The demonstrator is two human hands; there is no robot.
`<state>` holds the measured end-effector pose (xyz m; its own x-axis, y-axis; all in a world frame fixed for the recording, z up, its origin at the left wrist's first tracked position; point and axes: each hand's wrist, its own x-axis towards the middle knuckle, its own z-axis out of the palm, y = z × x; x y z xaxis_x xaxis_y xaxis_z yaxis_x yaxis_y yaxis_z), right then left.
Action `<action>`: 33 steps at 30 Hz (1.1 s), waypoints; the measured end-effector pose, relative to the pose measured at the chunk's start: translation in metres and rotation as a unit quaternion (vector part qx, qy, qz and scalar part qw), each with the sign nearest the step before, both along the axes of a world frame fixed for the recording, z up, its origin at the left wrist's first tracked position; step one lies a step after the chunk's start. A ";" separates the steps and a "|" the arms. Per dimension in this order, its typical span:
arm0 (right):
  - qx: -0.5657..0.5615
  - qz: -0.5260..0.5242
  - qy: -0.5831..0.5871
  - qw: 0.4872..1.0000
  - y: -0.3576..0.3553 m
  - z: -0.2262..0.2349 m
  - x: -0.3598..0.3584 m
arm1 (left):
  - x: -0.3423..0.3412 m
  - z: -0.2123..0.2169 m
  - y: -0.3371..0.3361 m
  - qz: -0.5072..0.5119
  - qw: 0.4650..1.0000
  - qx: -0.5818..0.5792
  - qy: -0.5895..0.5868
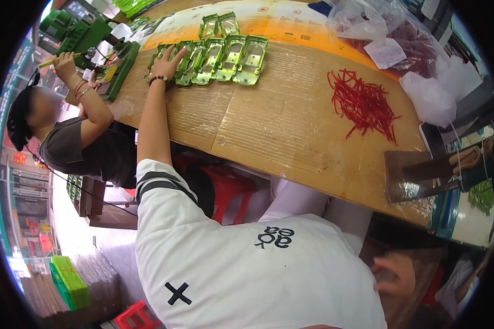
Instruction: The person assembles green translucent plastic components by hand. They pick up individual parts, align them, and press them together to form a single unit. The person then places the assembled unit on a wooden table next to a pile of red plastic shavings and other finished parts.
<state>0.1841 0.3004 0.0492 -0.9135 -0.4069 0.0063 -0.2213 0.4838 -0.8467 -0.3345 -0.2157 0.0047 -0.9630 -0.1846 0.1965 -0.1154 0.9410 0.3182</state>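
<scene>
- left hand (166, 67) reaching to table's (280, 131) far-left corner, fingers spread flat on green plastic trays (219, 57)
- right hand (396, 274) hanging below table's near edge, blurred, grip state unclear
- red strips (363, 104) lying near right edge

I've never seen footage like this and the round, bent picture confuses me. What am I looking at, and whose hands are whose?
There is no machine: a person wears a wide fisheye camera on the head, looking down, so straight edges bend. The white shirt filling the bottom is the wearer's own. Their left hand reaches far out and rests on a row of shiny green moulded trays on the cardboard-covered table. Their right hand is low beside the body, blurred, and seems to hold nothing. A pile of thin red strips lies to the right, with clear plastic bags behind it. The seated person at the left is a co-worker, working at a green machine.
</scene>
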 end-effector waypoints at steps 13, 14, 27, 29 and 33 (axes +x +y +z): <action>0.290 -0.231 0.312 0.875 -0.104 -0.024 -0.156 | 0.057 -0.002 0.077 -0.164 0.986 0.011 0.015; 0.284 -0.225 0.309 0.879 -0.105 -0.026 -0.159 | 0.060 0.002 0.083 -0.161 0.987 0.020 0.013; 0.371 -0.196 0.289 0.861 -0.096 -0.028 -0.182 | 0.186 0.024 0.288 -0.368 0.884 -0.235 0.167; 0.374 -0.177 0.306 0.857 -0.089 -0.027 -0.175 | 0.186 0.025 0.289 -0.380 0.889 -0.218 0.135; 0.399 -0.139 0.272 0.865 -0.087 -0.022 -0.166 | 0.179 0.010 0.278 -0.424 0.876 -0.070 0.217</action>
<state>0.0186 0.2136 0.0275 -0.9268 -0.2446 0.2848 -0.2627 0.9645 -0.0266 -0.1555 0.0626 0.0142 -0.5709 0.6170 0.5417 0.7482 0.6626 0.0338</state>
